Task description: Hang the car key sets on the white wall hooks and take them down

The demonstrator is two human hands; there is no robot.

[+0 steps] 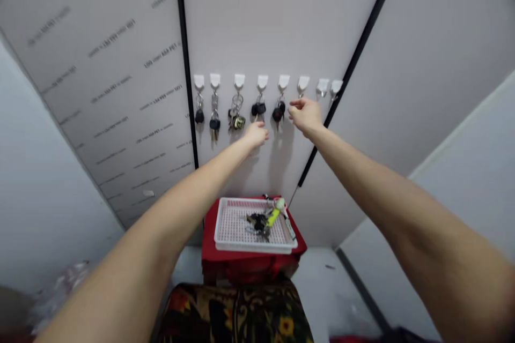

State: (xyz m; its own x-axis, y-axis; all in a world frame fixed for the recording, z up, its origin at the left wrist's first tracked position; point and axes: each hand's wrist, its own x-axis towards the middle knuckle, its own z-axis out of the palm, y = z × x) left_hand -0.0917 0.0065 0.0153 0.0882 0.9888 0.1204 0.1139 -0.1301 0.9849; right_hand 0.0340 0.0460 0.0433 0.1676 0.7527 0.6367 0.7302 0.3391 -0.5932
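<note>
On the wall, white hooks (240, 81) hang in a row, several carrying keys. My left hand (256, 135) is raised just below a bunch with black key heads (258, 109); its fingers look loosely apart, with nothing visible in them. Higher and to the right, my right hand (306, 116) is beneath the sixth hook (303, 83), fingers pointing left and slightly apart. Close to its fingertips hangs another black-headed key bunch (277, 113). Whatever may hang below the sixth hook is mostly hidden by this hand. No held object shows in either hand.
Below stands a red box (212, 241) bearing a white perforated basket (229, 244). Inside the basket lie a heap of keys (259, 222) and a yellow-green tag (273, 217). More hung keys (214, 125) are at left. The two rightmost hooks (322, 87) carry no visible keys.
</note>
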